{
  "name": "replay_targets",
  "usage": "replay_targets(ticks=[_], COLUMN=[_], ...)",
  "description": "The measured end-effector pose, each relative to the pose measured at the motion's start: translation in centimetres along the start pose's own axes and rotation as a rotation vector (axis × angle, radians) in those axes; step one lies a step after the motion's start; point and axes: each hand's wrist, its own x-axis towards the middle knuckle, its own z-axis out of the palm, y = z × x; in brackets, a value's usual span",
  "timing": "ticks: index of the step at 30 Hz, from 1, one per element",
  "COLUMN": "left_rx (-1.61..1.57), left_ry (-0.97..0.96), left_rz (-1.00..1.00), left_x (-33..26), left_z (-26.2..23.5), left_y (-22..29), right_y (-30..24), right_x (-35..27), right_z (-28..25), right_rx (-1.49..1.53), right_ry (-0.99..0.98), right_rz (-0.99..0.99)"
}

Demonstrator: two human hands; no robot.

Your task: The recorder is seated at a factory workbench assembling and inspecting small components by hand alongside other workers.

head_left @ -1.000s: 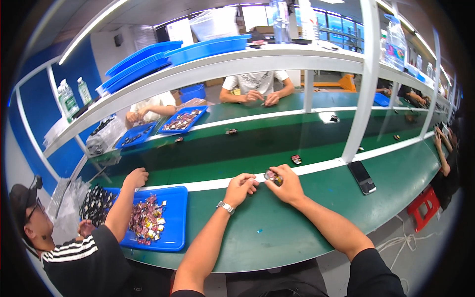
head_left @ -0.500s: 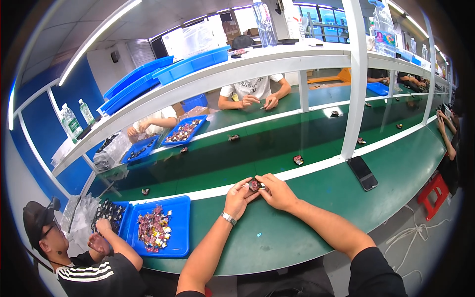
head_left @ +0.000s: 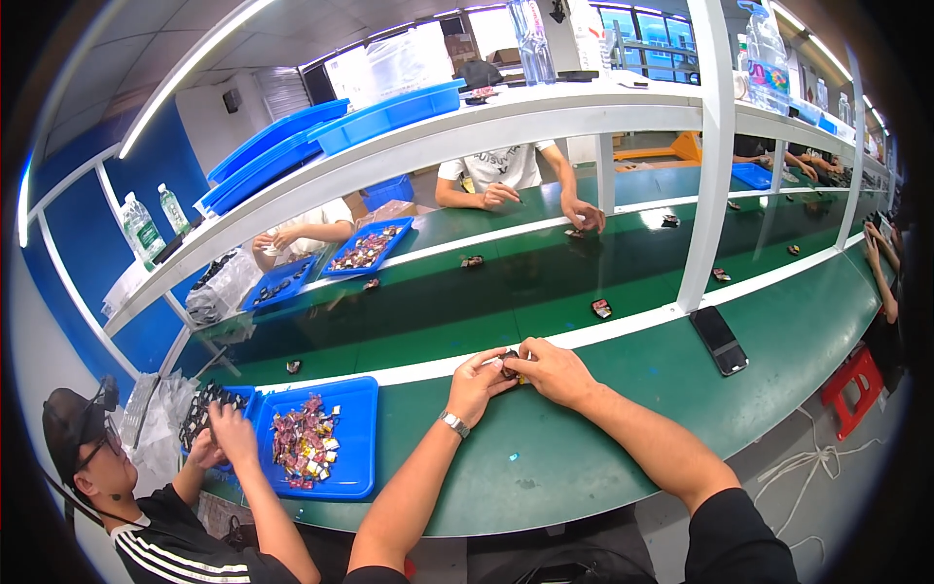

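Note:
Between my two hands, over the near edge of the green conveyor bench, is a small dark part with reddish and yellow bits (head_left: 510,365); its exact kind is too small to tell. My left hand (head_left: 476,387), with a metal-banded watch on the wrist, grips it from the left by fingers and thumb. From the right, my right hand (head_left: 556,374) pinches the same part, its fingertips covering much of it. A similar small dark-and-red part (head_left: 601,309) lies on the green belt (head_left: 467,316) beyond my hands.
A blue tray (head_left: 362,477) of pink, yellow and white pieces stands left, beside a person (head_left: 107,477). A black phone (head_left: 719,341) lies to the right. A white post (head_left: 707,195) rises from the bench, and a shelf (head_left: 545,110) spans above the belt.
My right fingers have closed further over the small part. Across the belt, a person's hand has reached out to a part. The person on my left has raised a hand.

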Motion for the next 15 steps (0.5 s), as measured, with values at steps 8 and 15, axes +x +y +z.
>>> replay_targets(ticks=[8,15], left_rx=[0.095,0.054], left_ry=[-0.049,-0.061], left_rz=[-0.022,-0.031], left_x=[0.00,0.01], left_z=[0.00,-0.42], left_y=[-0.07,-0.17], right_y=[0.30,0.71], right_x=[0.38,0.02], right_z=[-0.20,0.33], right_rx=[0.066,0.154], right_ry=[0.071,-0.006], right_rz=[-0.103,-0.065])
